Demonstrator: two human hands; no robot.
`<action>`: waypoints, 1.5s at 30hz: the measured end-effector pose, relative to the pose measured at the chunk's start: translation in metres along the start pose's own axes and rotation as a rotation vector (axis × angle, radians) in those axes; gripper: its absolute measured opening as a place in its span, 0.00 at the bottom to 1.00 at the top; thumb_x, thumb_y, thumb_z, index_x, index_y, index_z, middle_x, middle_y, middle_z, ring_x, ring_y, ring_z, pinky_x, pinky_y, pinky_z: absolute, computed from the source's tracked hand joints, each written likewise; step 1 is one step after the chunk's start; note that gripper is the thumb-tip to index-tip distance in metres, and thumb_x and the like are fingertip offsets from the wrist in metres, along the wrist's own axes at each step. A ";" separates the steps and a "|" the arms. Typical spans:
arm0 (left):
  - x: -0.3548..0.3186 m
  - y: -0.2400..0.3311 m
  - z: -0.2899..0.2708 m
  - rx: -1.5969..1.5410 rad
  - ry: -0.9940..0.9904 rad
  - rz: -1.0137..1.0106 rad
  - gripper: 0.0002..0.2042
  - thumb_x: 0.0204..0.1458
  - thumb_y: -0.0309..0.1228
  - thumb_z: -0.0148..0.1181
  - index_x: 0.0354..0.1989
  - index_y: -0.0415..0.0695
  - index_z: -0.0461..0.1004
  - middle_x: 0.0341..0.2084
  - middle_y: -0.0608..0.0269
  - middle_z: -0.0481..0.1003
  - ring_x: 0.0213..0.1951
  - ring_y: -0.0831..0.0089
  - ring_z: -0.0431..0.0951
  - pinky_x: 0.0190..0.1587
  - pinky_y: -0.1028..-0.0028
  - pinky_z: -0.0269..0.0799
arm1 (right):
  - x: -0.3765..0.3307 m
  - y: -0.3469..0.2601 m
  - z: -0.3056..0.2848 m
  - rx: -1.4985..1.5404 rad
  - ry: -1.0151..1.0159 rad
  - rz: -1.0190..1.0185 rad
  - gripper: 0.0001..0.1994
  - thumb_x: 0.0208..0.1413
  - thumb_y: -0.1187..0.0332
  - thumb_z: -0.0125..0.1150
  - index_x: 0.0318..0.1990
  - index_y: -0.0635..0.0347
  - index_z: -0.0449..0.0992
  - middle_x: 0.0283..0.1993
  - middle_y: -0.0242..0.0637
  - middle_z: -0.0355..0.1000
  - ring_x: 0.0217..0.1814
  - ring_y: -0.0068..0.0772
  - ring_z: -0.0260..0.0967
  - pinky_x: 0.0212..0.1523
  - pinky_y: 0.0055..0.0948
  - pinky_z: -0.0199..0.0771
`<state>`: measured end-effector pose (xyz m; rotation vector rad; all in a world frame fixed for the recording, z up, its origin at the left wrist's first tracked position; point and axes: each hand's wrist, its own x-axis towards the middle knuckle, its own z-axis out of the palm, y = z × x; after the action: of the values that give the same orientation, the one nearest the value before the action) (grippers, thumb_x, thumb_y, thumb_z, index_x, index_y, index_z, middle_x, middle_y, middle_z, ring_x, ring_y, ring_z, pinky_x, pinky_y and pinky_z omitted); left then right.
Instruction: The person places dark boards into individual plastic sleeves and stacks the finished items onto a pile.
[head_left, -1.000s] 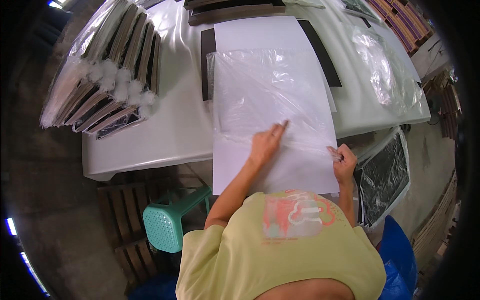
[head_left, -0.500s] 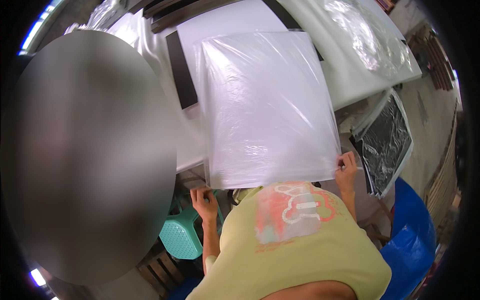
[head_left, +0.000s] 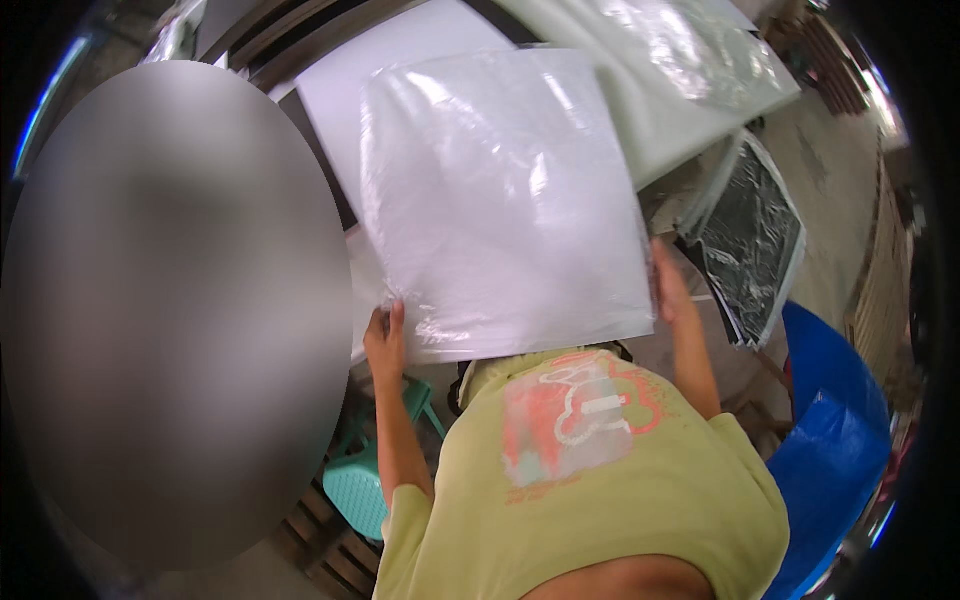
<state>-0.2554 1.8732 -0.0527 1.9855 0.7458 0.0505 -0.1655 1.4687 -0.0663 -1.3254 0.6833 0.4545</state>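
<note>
A white sheet in a clear plastic bag (head_left: 510, 210) lies in front of me, its near edge close to my shirt. At its lower left corner, my left hand (head_left: 386, 342) is closed on the bag's edge, thumb and fingers pinching the film. My right hand (head_left: 672, 288) rests along the right edge, fingers stretched out flat against it; some fingertips are blurred or hidden by the film. Under the bag, a larger white sheet (head_left: 345, 95) shows at the upper left.
A white surface with crumpled clear film (head_left: 665, 50) lies at the far right. Below it hangs a film-wrapped dark stack (head_left: 750, 235). A green plastic stool (head_left: 357, 492) stands at the lower left, and a blue sheet (head_left: 830, 450) at the lower right. A grey blur covers the left.
The bagged sheet has shifted left and slightly away from me. My left hand has moved up onto its corner; my right hand has slid up the right edge and its fingers have straightened.
</note>
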 end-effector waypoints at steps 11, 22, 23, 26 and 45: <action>-0.085 0.066 0.002 -0.153 -0.202 0.035 0.16 0.54 0.36 0.47 0.23 0.34 0.68 0.11 0.59 0.69 0.12 0.76 0.70 0.15 0.79 0.64 | -0.094 0.036 -0.066 -0.204 0.016 -0.282 0.13 0.52 0.67 0.51 0.43 0.62 0.64 0.24 0.29 0.65 0.17 0.16 0.59 0.15 0.17 0.58; -0.053 0.159 0.319 -0.271 -0.818 -0.004 0.15 0.52 0.33 0.49 0.39 0.30 0.69 0.25 0.54 0.74 0.29 0.71 0.76 0.33 0.76 0.71 | -0.055 0.153 -0.258 0.015 1.147 -0.319 0.13 0.53 0.67 0.50 0.41 0.70 0.70 0.21 0.36 0.66 0.14 0.22 0.61 0.13 0.20 0.59; -0.047 0.153 0.360 -0.340 -0.872 -0.033 0.15 0.52 0.32 0.49 0.40 0.29 0.68 0.28 0.53 0.74 0.30 0.70 0.76 0.34 0.75 0.72 | -0.040 0.155 -0.281 -0.024 1.184 -0.310 0.13 0.53 0.67 0.50 0.41 0.69 0.70 0.20 0.37 0.66 0.14 0.23 0.62 0.13 0.21 0.60; -0.037 0.125 0.470 -0.362 -0.901 -0.109 0.12 0.50 0.26 0.49 0.39 0.28 0.69 0.27 0.53 0.74 0.28 0.71 0.76 0.31 0.74 0.71 | 0.007 0.163 -0.364 -0.136 1.275 -0.287 0.12 0.52 0.69 0.50 0.40 0.69 0.71 0.21 0.40 0.68 0.16 0.26 0.64 0.14 0.25 0.63; 0.087 0.382 0.504 0.274 -0.045 1.161 0.13 0.40 0.33 0.60 0.37 0.46 0.74 0.42 0.62 0.69 0.48 0.62 0.66 0.45 0.68 0.65 | 0.097 0.203 -0.524 -0.361 1.106 0.246 0.23 0.41 0.70 0.54 0.49 0.62 0.64 0.48 0.51 0.64 0.50 0.47 0.63 0.50 0.35 0.61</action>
<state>0.1670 1.3945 -0.0294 2.4149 -0.5340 0.6054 -0.3301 0.9902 -0.3301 -1.8206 1.7492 -0.0181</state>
